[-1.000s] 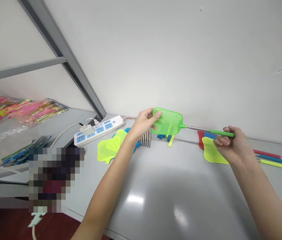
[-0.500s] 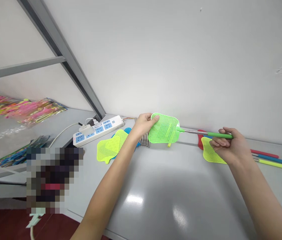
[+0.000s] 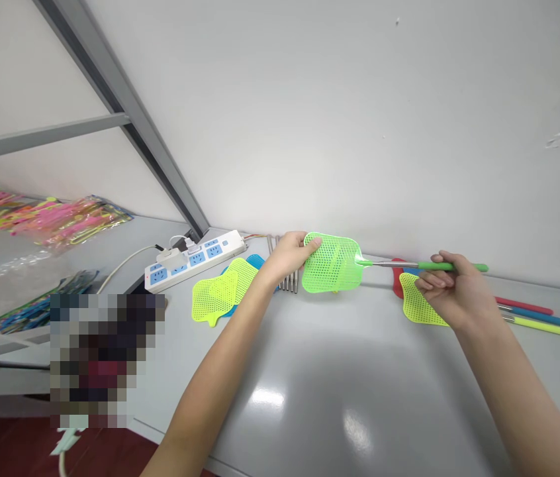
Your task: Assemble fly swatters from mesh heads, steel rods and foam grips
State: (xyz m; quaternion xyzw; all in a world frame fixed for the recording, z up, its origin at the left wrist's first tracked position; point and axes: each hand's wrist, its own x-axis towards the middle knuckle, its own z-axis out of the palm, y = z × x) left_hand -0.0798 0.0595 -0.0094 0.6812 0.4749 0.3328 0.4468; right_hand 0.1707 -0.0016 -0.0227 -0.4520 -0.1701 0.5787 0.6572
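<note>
A green fly swatter (image 3: 333,264) is held across the table between both hands, its metal rod level. My left hand (image 3: 296,258) pinches the left edge of its mesh head, thumb on top. The fingers of my right hand (image 3: 451,285) curl around its green handle, whose end sticks out past the hand. Under and beside the right hand lie assembled swatters with a yellow head (image 3: 421,303), a red head (image 3: 398,278) and red, blue and yellow handles (image 3: 545,327). Several metal rods (image 3: 290,283) lie beside my left hand, partly hidden by it.
Loose yellow swatter heads (image 3: 213,296) and blue ones (image 3: 256,261) lie left of my left forearm. Behind them sits a white power strip (image 3: 195,260) with plugs and a cable. Bagged colourful items (image 3: 61,218) lie at the far left. A blurred-out dark patch (image 3: 106,358) covers the table's left edge.
The green swatter has shifted slightly right and down. Its handle has slid through my right hand, so more of its end sticks out. Both hands keep hold of it.
</note>
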